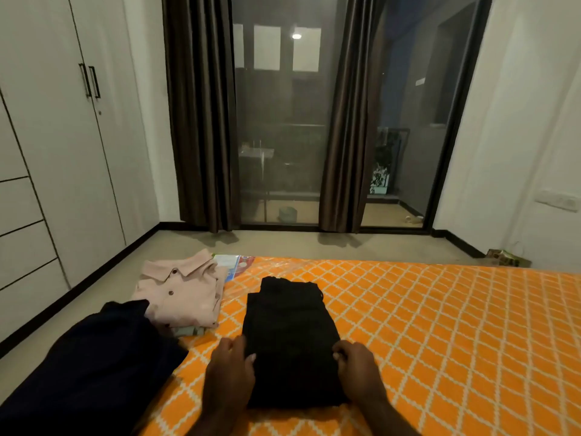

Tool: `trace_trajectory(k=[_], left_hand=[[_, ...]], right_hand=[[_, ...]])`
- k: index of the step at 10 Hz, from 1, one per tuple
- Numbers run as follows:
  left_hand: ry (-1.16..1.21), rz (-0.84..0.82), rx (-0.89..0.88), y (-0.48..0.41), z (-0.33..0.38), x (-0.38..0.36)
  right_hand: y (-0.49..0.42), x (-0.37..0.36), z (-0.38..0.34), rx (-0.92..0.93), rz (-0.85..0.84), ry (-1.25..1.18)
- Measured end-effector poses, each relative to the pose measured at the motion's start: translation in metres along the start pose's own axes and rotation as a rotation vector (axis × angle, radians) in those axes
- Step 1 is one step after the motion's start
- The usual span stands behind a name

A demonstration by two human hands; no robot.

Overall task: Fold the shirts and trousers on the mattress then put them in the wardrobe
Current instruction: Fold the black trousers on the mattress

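Black folded trousers (290, 338) (on orange mattress (440, 325)) — left hand (231, 371) touches flat-fingered, right hand (356, 365) pinches edge.

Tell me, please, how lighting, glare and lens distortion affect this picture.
Head view: dim indoor light leaves the black trousers almost without fold detail; the plastic-wrapped mattress shows glare at its far left corner; the window glass reflects a lamp; the wide lens bows the wardrobe lines.
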State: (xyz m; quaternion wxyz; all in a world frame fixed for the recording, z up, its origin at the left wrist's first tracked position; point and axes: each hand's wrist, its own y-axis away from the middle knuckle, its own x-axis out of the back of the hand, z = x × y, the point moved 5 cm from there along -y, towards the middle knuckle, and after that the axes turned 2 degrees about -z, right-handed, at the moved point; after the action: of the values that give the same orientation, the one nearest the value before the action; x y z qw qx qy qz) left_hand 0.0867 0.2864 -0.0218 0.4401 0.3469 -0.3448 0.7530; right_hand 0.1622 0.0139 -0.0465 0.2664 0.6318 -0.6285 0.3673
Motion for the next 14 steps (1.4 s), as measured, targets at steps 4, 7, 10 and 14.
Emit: trace_trajectory(k=[4, 7, 10, 14], left_hand=[[-0.407, -0.473, -0.382, -0.001, -0.002, -0.014], [-0.157, -0.566, -0.238, -0.006, -0.031, -0.022], [0.241, -0.428, -0.118, -0.005, -0.037, -0.029], [0.266, -0.462, -0.033, -0.022, -0.047, -0.034]], right_hand=[[0.003, -0.001, 0.001, 0.026, -0.288, 0.190], [0.001, -0.006, 0.033, 0.013, -0.619, 0.467], [-0.008, -0.009, 0.048, 0.050, -0.552, 0.359], [-0.009, 0.002, 0.022, 0.156, -0.221, 0.018]])
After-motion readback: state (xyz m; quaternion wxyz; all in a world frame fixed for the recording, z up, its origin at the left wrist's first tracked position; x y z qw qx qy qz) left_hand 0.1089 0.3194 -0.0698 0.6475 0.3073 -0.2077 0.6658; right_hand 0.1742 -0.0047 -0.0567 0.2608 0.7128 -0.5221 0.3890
